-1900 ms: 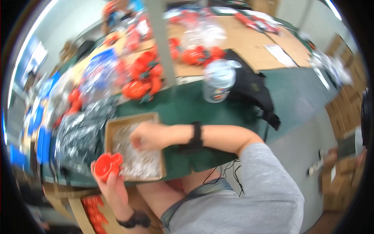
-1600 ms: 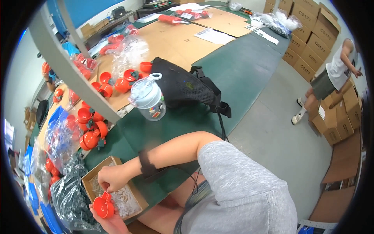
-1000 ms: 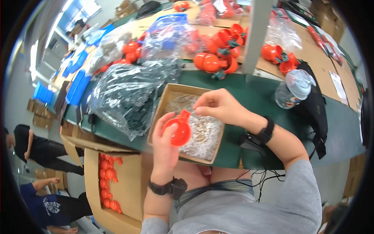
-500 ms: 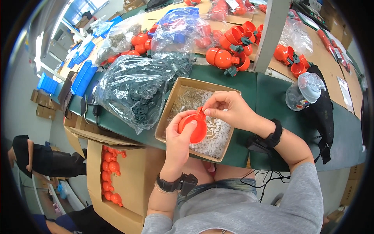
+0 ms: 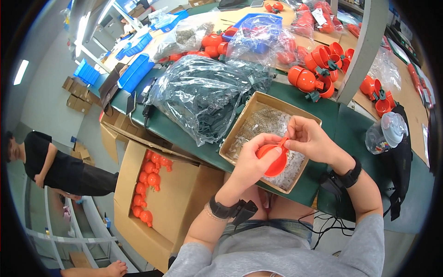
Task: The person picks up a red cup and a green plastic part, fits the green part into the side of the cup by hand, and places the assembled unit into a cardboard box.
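Observation:
My left hand (image 5: 260, 157) grips a small round red plastic cup (image 5: 276, 167), its thumb pressed into the open bowl. At the cup's narrow stem, the fingertips of my right hand (image 5: 308, 138) are pinched together. Whether they hold a tiny part there is hidden. Both hands are above an open cardboard box (image 5: 234, 131) on the green table (image 5: 304, 99). Inside it lie a heap of small white plastic pieces (image 5: 295, 175) and a heap of thin, coiled-looking metal parts (image 5: 267, 121).
Left of the box lies a clear bag (image 5: 198, 97) of dark green parts. A large carton (image 5: 194, 194) with red cups stands lower left. Assembled red cups (image 5: 307, 81) sit beyond, near a grey post (image 5: 357, 60). A clear jar (image 5: 386, 134) stands at right.
My view has swung left, so the table and hands appear farther right. The left hand still holds the red cup, and the right fingers stay at its stem.

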`<state>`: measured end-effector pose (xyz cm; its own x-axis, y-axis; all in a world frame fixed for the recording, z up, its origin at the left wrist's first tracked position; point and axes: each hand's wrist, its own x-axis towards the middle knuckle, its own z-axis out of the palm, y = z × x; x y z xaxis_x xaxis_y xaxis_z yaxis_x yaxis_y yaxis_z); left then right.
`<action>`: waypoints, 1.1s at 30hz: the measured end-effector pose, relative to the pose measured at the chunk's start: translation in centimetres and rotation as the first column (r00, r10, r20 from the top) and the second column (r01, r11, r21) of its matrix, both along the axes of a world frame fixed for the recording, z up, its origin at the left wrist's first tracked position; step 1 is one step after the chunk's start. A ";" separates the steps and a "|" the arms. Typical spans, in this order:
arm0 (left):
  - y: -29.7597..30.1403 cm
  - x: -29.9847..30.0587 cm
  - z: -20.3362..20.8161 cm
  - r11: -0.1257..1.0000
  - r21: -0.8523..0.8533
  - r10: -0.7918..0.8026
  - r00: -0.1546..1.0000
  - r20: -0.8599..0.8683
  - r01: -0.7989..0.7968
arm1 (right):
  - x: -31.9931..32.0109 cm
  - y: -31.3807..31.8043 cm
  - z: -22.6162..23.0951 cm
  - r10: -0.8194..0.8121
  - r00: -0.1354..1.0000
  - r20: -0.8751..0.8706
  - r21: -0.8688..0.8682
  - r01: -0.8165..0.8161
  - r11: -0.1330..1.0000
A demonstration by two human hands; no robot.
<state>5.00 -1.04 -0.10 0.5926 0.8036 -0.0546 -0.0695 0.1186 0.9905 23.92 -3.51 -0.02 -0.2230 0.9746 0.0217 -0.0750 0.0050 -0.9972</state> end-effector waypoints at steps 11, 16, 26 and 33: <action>-0.7 0.2 -0.3 0.960 -0.022 0.280 0.945 0.167 -0.280 | 0.1 0.4 1.1 -0.372 0.763 0.528 0.544 0.031 0.838; -0.6 0.1 -0.3 0.963 -0.175 0.245 0.932 0.267 -0.203 | -0.4 -0.2 -0.2 -0.359 0.584 0.728 0.545 -0.176 0.820; -0.4 -0.2 -0.1 0.962 -0.214 0.226 0.938 0.263 -0.172 | -0.4 -0.1 -0.3 -0.264 0.608 0.749 0.440 -0.159 0.884; 0.0 -0.4 -0.5 0.943 -0.309 0.215 0.931 0.296 -0.120 | -0.6 -0.2 -0.1 -0.285 0.551 0.784 0.465 -0.217 0.858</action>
<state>4.60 -1.05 -0.56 0.4740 0.8720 -0.1223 -0.4217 0.3467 0.8378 23.32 -3.71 -0.08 -0.3521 0.8908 0.2873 0.7609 0.4512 -0.4664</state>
